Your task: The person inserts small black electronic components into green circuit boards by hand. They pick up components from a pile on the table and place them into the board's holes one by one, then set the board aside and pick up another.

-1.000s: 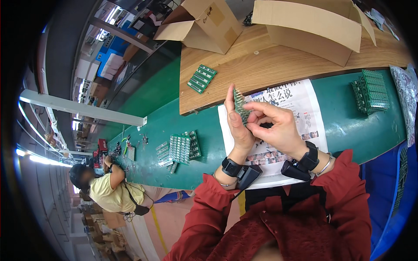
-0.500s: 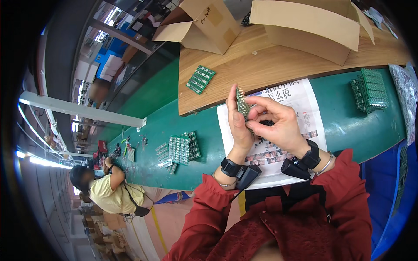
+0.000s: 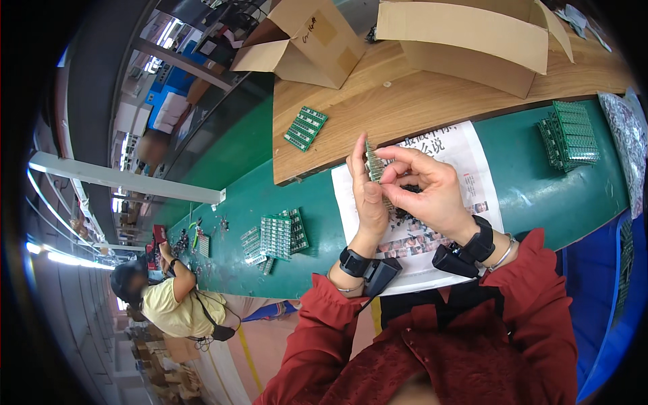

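Observation:
My left hand (image 3: 368, 202) holds a green circuit board (image 3: 372, 163) nearly on edge, its face turned toward the right and bristling with thin pins. My right hand (image 3: 435, 189) is pinched, thumb and forefinger together, close against that board; whatever lies between those fingertips is too small to make out. Beneath both hands spreads a sheet of newspaper (image 3: 480, 185) on the green tabletop. Small dark pieces show partly behind my right fingers, and I cannot tell their kind.
Green boards lie stacked at the right (image 3: 577, 135) and left (image 3: 277, 236); another board (image 3: 306, 128) rests on the wooden board (image 3: 364, 115). Two open cardboard boxes (image 3: 466, 40) stand behind. Far right is a plastic bag (image 3: 624, 135). A person in yellow (image 3: 177, 307) works at the left.
The view has shifted slightly. The board stays in my left hand, while my right fingertips still work against it with only a small shift.

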`<state>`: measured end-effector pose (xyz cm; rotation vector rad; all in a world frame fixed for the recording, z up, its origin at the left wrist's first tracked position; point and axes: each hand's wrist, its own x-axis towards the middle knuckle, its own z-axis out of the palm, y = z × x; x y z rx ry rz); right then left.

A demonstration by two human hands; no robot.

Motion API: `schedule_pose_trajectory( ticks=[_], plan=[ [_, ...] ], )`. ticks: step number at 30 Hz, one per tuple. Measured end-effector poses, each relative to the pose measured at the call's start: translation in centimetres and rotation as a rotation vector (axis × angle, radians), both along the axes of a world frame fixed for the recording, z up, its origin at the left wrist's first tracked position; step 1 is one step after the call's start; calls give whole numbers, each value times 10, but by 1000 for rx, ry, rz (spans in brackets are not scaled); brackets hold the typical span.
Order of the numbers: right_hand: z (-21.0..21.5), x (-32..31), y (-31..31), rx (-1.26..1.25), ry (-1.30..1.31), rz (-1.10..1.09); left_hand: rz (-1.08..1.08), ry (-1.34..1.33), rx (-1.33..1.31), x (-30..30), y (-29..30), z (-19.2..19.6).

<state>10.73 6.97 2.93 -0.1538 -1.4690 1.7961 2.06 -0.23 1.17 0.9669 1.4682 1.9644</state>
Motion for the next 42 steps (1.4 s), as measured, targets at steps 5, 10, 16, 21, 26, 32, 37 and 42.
schedule_pose_trajectory(
  ticks=[5, 10, 16, 21, 26, 32, 37, 42],
  plan=[
    [2, 4, 2, 40, -36, 44, 83, 105, -10, -11, 0, -10],
    [2, 3, 4, -13, 17, -20, 97, 87, 27, -25, -2, -15],
    [-3, 3, 14, 268, -210, -119, 7, -263, 208, -29, 1, -4],
    [3, 2, 14, 439, -145, -158, 11, -353, 193, -24, -1, 3],
    [-4, -1, 13, 387, -262, 4, -48, -189, 54, -18, -5, 0],
    [-1, 5, 41, -404, -9, 448, -194, -133, 57, -28, -11, 14],
    [4, 9, 49, -663, 182, 693, 137, 654, -25, -41, -6, -6],
    [18, 14, 49, 701, -382, -86, 389, 777, -157, -50, -20, -7]
  ],
)
